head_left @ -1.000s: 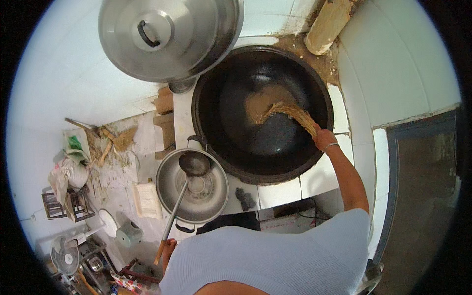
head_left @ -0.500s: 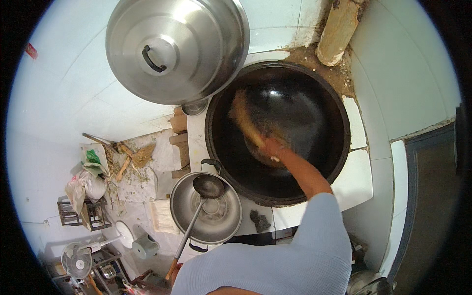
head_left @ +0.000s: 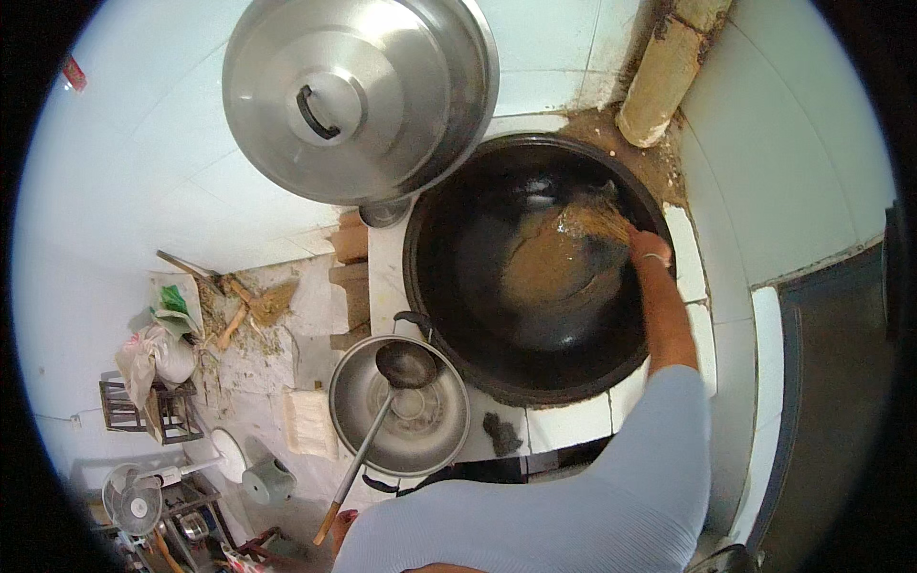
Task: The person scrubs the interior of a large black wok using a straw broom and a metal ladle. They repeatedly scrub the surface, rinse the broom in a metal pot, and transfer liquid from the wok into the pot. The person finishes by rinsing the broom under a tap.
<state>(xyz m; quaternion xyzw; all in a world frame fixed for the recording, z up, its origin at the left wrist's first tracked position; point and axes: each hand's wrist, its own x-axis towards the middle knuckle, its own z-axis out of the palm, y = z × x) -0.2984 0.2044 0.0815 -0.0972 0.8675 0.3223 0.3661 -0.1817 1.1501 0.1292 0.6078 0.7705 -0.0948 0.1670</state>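
Note:
My right hand (head_left: 650, 250) is closed around a straw wok brush (head_left: 597, 222) at the right side of a large black wok (head_left: 468, 344) set into the stove. The bristles touch the wok's inside. Brownish, murky liquid (head_left: 549, 267) lies in the bottom of the wok. My left hand (head_left: 345, 527) shows only in part at the lower edge, beside the wooden end of a ladle's handle. Its fingers are mostly hidden by my body. That ladle (head_left: 406, 365) rests with its bowl in a smaller grey two-handled pan (head_left: 358, 392), left of the black wok.
A big metal lid (head_left: 411, 124) leans against the wall behind the wok, above a small metal bowl (head_left: 385, 212). White tiles (head_left: 564, 420) edge the stove. A pipe (head_left: 659, 91) stands at the back right. A straw broom (head_left: 272, 304) and a fan (head_left: 134, 501) are at left.
My right hand has swept the brush from the wok's left and middle to its right side. Brownish liquid now shows pooled in the wok. The pan and ladle stay put.

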